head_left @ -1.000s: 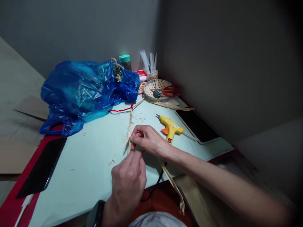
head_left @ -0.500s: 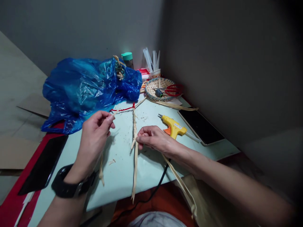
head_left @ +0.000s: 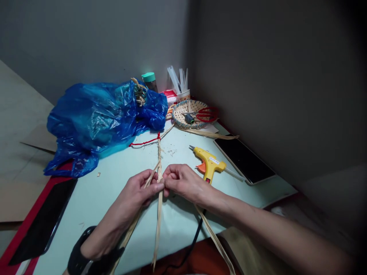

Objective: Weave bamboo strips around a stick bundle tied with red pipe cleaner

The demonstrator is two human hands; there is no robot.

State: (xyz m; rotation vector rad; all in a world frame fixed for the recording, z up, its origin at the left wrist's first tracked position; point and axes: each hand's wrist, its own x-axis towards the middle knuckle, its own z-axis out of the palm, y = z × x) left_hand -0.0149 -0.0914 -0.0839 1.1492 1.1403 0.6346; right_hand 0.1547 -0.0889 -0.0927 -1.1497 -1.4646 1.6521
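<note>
From the head view, left grip [head_left: 136, 194] and right grip [head_left: 185, 183] pinch the straw braid's [head_left: 159, 151] near end, equally close; its long axis runs forward from them to the red cord [head_left: 145, 143], one loose strand [head_left: 157, 229] trailing nearward.

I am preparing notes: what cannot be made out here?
Head view:
Pale fibre braid, where pinched: hidden by left hand and right hand.
Contents of blue plastic bag: mostly hidden by folds.
Text on yellow plastic glue gun: too small.
Black wristwatch: partly cut off by bottom edge.
</note>
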